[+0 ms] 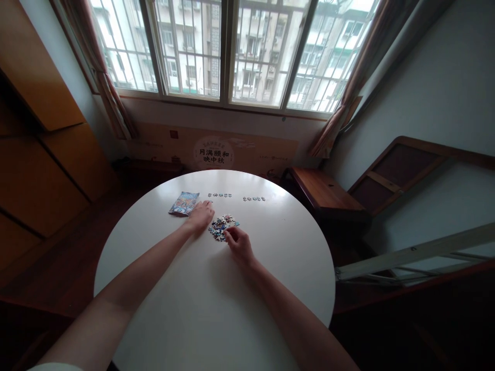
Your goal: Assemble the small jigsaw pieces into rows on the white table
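Note:
A loose pile of jigsaw puzzle pieces (221, 224) lies near the middle of the round white table (185, 309). My right hand (240, 244) is at the pile's right edge, thumb and finger pinched together on a puzzle piece that they mostly hide. Beyond the pile on its left, my left hand (201, 213) rests low over the table with curled fingers. At its fingertips is a small dark puzzle piece (211, 202), just below a short row of pieces (220, 195). A second row of pieces (254, 199) lies farther right. A colourful printed packet (184, 203) lies beside my left hand.
Behind the table stand a low wall with a printed banner (247, 149) and a barred window (255, 56). To the right are a wooden bench (328, 190) and a leaning wooden frame (402, 159). Orange-brown cabinets (42, 67) line the left side.

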Tool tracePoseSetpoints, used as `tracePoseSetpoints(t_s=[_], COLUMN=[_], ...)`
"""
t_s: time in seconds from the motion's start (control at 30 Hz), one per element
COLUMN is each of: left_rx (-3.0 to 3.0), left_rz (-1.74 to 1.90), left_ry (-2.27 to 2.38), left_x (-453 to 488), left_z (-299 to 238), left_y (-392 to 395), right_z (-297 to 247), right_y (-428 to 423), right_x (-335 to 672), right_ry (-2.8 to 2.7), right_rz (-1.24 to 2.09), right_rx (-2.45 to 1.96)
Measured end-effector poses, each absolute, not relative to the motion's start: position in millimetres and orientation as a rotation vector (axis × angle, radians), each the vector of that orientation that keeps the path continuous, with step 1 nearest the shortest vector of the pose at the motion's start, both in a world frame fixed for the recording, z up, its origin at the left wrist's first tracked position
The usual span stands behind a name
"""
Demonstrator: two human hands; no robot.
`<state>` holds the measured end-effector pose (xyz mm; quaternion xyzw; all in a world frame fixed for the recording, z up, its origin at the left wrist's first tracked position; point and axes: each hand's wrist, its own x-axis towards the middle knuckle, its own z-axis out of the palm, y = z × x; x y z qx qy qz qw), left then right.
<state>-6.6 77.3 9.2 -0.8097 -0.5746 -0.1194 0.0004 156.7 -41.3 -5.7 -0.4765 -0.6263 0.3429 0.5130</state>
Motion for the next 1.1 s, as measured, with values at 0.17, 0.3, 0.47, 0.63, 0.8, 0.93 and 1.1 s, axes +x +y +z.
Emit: tracePoseSetpoints(t_s=[0.17, 0.3, 0.47, 0.63, 0.8, 0.93, 1.1], left_rx=[-2.496, -2.459, -2.421, -2.368, -2.353, -2.354, -2.356], left_rz=[-0.360, -0.342, -0.324, -0.279, -0.274, -0.360, -0.474], left_ry=[-1.844, -1.895, -1.946, -2.016, -2.034, -2.011, -2.007], left_x=[-4.8, -2.6, 2.0, 6.3, 6.9, 6.5, 5.9], left_z=[10.2, 10.7, 10.6, 11.5, 11.1, 8.5, 8.8], left_y=[78.8, 79.7, 80.8, 81.0, 80.5, 79.9, 78.3], right_z=[-6.0, -5.9, -6.7, -5.8, -4.1, -4.2, -5.3], right_y=[-41.0, -40.7, -40.5, -41.1, -42.2, -42.0, -41.7], right_x=[157.4, 157.4, 157.7, 158.1, 157.5, 157.0, 156.2], right_ry=[-1.522, -1.522, -1.514, -1.516, -1.517, -1.520, -1.530], right_rz=[0.807, 0.807, 0.811, 0.835, 0.842, 0.840, 0.825], right_rx=[-1.162, -1.163, -1.160, -1.142, -1.135, -1.143, -1.162])
